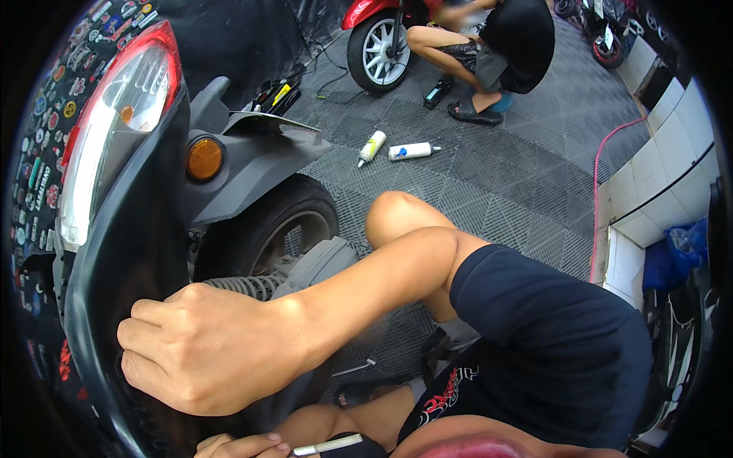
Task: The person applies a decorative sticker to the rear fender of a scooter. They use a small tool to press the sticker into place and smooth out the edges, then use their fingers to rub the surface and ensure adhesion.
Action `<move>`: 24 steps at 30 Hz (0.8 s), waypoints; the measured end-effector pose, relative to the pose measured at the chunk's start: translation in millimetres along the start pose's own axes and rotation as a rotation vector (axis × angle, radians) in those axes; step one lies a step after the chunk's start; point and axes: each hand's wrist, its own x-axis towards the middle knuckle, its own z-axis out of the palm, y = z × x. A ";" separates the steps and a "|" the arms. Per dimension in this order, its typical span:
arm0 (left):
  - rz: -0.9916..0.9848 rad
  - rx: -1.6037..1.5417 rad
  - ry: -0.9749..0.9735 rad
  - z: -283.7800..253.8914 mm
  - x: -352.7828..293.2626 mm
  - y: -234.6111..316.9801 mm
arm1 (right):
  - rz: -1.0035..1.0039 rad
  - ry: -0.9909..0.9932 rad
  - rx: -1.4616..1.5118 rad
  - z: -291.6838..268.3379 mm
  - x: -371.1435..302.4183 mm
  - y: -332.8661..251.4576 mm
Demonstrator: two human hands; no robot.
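My right arm reaches across from the right, and my right hand [210,347] is closed in a fist against the black side panel [126,252] of a scooter. Its fingertips are turned away, so whatever they hold is hidden. At the lower edge my left hand [240,446] shows only in part, fingers bent. A thin white stick [328,445], like a cigarette, lies at its fingertips. Above my right hand are the scooter's clear-and-red tail light [126,122], an orange turn signal [205,159], the rear wheel [317,206] and a coil spring [248,286].
Two white bottles [372,149] with pointed tips lie on the grey tiled floor mat [534,179]. Farther back a person in black [527,38] squats by a red scooter's front wheel [379,53]. A pink hose [596,198] runs along the white-tiled ledge [637,202] at right.
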 end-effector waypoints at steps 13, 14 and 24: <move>0.007 -0.164 -0.070 -5.2 20.0 3.9 | -0.016 -0.060 0.034 -1.5 -1.9 1.3; 0.004 -0.081 -0.013 -1.5 13.2 2.2 | -0.022 -0.073 0.045 -2.1 -1.4 1.5; -0.022 -0.225 -0.140 -11.6 19.3 6.5 | -0.093 0.036 0.043 5.3 -1.7 8.6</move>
